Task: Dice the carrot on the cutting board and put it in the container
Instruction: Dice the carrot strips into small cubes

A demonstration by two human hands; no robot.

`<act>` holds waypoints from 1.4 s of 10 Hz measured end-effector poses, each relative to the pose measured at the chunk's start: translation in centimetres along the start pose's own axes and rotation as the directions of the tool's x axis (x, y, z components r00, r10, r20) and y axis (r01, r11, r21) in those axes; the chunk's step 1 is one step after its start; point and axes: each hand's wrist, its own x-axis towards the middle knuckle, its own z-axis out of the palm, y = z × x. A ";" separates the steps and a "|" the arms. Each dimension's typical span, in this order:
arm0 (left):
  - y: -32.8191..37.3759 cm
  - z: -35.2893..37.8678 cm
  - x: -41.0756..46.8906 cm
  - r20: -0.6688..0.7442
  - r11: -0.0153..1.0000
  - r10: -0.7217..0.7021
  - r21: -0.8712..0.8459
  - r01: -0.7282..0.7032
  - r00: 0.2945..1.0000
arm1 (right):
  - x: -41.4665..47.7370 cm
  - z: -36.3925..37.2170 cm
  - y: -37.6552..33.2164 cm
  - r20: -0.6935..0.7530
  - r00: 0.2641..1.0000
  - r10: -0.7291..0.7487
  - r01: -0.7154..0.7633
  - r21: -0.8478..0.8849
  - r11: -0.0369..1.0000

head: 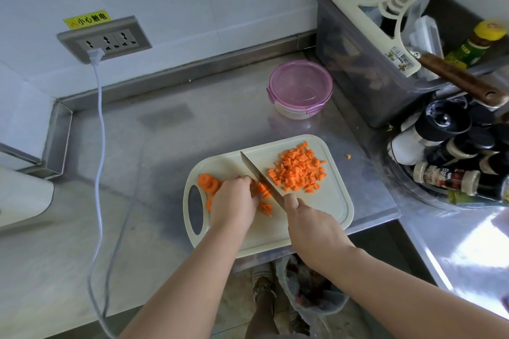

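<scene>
Starting down by the person's feet: a bag-lined bin (311, 294) w/ dark scraps in it. Up on the cutting board (325, 209), the right hand (311, 226) is curled round the knife (259, 173) handle, one finger stretched onto the blade, which sits against the carrot strips (264, 192). The left hand (234, 201) pins those strips, fingers bent & tips tucked, just beside the blade. Round carrot slices (207, 182) lie left of that hand, nr the board's handle hole. On the other side of the blade, a heap of diced carrot (298, 170) covers the board's far right; one stray bit (348, 156) is on the steel counter (137, 146). Further back is the container (300, 91), pink lid clipped on, well apart from the board; can't tell what's inside. Beyond, a grey tub (358, 69) holds a squeegee (385, 22), plastic bags & boxes; spice jars (446, 151) crowd a round rack beside it.
</scene>
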 end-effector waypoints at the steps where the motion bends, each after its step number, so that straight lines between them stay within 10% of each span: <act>1: 0.1 0.0 0.1 0.013 1.000 -0.004 0.019 0.003 1.000 | 0.1 0.1 -0.2 0.010 1.000 -0.002 0.002 -0.003 1.000; 7: 0.4 -0.1 0.6 0.036 0.996 0.025 0.085 -0.028 0.999 | 1.1 0.4 -0.6 0.109 0.994 0.012 -0.016 0.029 0.999; 14: 2.1 0.4 2.0 0.093 0.935 -0.066 -0.341 0.095 0.993 | 0.5 -2.7 4.3 -0.045 0.991 0.124 -0.111 0.231 0.967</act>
